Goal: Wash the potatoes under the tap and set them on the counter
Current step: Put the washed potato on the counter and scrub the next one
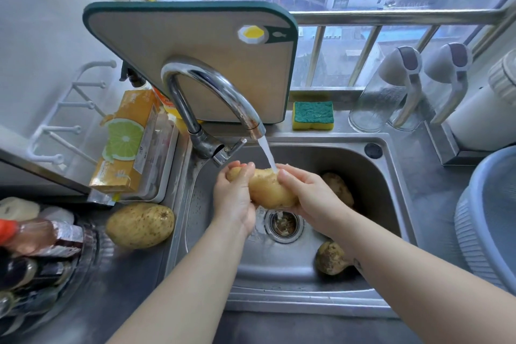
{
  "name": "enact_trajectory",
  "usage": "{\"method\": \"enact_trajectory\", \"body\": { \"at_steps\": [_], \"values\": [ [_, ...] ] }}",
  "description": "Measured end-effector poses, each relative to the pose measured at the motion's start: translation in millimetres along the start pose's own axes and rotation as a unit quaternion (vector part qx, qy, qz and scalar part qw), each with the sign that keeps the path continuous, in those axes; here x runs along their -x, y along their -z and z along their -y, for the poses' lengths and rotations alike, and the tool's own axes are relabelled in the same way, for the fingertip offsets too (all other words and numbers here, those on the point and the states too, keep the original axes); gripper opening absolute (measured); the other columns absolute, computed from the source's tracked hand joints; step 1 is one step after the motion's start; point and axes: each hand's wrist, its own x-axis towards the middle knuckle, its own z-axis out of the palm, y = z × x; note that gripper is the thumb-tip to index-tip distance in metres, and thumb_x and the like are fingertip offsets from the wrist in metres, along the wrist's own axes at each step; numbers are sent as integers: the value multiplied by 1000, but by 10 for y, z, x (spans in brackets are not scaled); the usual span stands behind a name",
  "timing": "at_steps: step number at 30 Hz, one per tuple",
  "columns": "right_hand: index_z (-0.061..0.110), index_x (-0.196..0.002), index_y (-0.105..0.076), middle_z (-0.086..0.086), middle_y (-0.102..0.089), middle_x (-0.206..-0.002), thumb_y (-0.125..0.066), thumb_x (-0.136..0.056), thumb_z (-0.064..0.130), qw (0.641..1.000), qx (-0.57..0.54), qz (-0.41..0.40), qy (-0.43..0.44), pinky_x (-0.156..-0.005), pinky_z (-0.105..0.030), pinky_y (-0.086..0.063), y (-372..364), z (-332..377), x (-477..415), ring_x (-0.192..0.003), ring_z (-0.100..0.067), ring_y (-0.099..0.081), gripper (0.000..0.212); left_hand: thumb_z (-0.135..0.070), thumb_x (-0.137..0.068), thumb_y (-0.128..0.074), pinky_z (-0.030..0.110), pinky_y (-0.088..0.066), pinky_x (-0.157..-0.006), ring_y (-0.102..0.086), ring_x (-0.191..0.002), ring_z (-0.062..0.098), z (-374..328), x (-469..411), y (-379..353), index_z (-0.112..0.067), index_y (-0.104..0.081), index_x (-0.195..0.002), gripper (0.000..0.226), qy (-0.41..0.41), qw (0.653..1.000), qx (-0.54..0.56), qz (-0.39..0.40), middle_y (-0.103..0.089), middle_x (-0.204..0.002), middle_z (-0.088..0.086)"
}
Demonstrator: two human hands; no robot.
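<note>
The left hand and right hand each curl round an end of the potato, long axis lying left-to-right under the running tap above the sink; tabletop lies left, nearer the left hand.

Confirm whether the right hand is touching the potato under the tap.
Touching. The head view shows the right hand curled round one end of the potato, with no gap; the left hand grips the other end.

A small fish symbol marks the cutting board; print on the orange box is unreadable.
</note>
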Motion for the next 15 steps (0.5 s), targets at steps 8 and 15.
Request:
{"method": "enact_trajectory", "body": {
  "at_steps": [8, 15],
  "values": [
    [17, -124, -62, -15, -63, -127, -68, -87, 17, 999, -29, 14, -19, -86, -43, -57, -4, 69, -49, -105, -25, -67, 37, 0, -89, -58, 36, -48, -73, -56, -74, 17, -57, 0, -43, -21, -49, -88, 23, -40, 999, 2, -16, -57, -87, 4],
    [8, -136, -51, -17, -61, -127, -66, -87, 4, 999, -6, 31, -19, -83, -40, -59, 23, 316, -57, -108, -31, -66, 52, 0, -90, -56, 35, -50, -72, -56, -75, 18, -130, -20, -124, -21, -49, -89, 22, -48, 999, 23, 4, -58, -87, 5]
  ]
}}
